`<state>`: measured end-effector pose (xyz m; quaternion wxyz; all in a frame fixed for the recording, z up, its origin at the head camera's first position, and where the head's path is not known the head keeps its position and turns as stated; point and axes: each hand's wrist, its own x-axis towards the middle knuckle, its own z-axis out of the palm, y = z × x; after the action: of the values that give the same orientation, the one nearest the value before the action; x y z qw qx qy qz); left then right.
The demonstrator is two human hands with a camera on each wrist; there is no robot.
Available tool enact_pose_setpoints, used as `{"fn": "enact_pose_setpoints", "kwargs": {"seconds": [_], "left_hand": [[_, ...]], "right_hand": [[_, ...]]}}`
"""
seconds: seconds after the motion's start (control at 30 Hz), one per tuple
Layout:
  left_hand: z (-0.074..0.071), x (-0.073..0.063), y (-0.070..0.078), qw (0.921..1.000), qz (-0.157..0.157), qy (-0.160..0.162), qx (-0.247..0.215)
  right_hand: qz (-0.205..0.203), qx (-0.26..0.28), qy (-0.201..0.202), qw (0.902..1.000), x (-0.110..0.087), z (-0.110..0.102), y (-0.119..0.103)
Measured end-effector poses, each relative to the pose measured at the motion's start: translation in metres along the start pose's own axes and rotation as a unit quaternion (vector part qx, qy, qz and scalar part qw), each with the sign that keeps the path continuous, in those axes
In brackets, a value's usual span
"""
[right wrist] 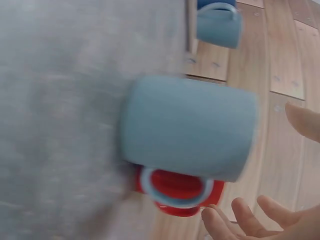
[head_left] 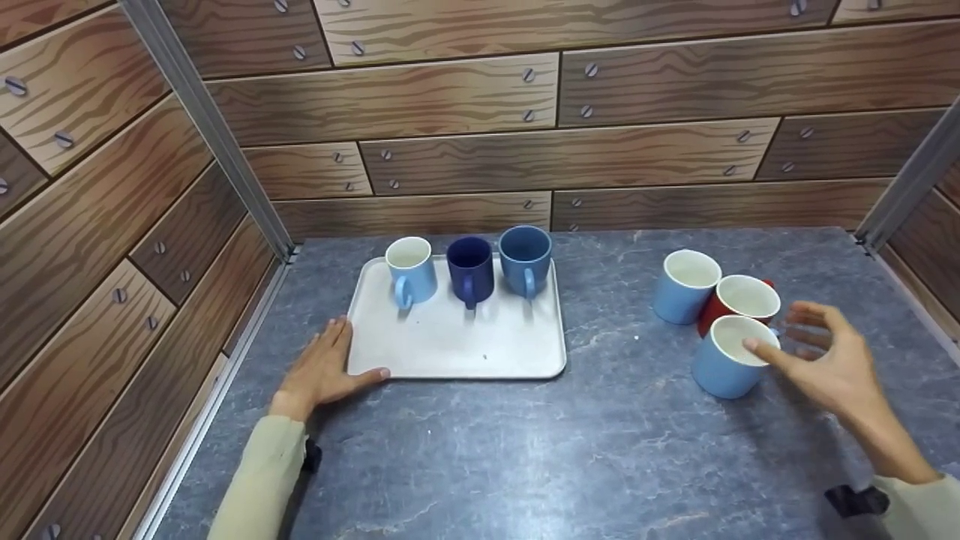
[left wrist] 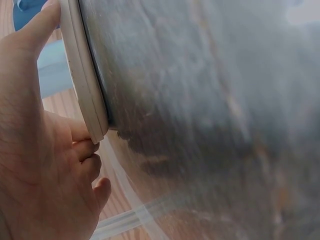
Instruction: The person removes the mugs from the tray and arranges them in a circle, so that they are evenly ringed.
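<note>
My left hand rests at the near left corner of a white tray, fingers along its left rim and thumb at the front edge. Touching the tray rim is how the left wrist view shows it too. On the right, my right hand is spread beside the front light blue mug, its thumb over the rim in the head view. The right wrist view shows fingers and thumb apart from this mug. Behind it stand a red mug and another light blue mug.
A light blue mug, a dark blue mug and a medium blue mug stand upright in a row along the tray's back, handles toward me. Wood-patterned walls border the grey marbled table.
</note>
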<state>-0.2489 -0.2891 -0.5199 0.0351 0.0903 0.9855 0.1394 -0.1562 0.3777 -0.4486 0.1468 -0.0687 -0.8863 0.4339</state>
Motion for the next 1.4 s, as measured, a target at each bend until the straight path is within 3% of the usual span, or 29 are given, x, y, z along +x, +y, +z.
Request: {"fn": "enact_pose_setpoints", "kwargs": {"seconds": [0.17,0.33,0.73,1.13,1.4], "left_hand": [[-0.001,0.001,-0.001,1.0000,-0.004,-0.003,-0.002],[-0.001,0.002,0.000,0.9999,-0.006,-0.007,-0.006],[0.000,0.002,-0.001,0.9999,-0.005,-0.007,-0.006],[0.002,0.001,-0.002,1.0000,-0.001,0.000,-0.005],[0.001,0.001,-0.001,1.0000,-0.003,-0.004,-0.006]], "right_hand": [[-0.040,0.020,0.011,0.9989,0.008,0.004,-0.022],[-0.076,0.040,-0.002,0.9963,0.016,0.021,-0.043],[-0.123,0.062,-0.064,0.9883,0.036,0.091,-0.075],[-0.095,0.101,-0.114,0.9838,0.055,0.160,-0.102],[-0.106,0.138,-0.151,0.9731,0.067,0.205,-0.113]]}}
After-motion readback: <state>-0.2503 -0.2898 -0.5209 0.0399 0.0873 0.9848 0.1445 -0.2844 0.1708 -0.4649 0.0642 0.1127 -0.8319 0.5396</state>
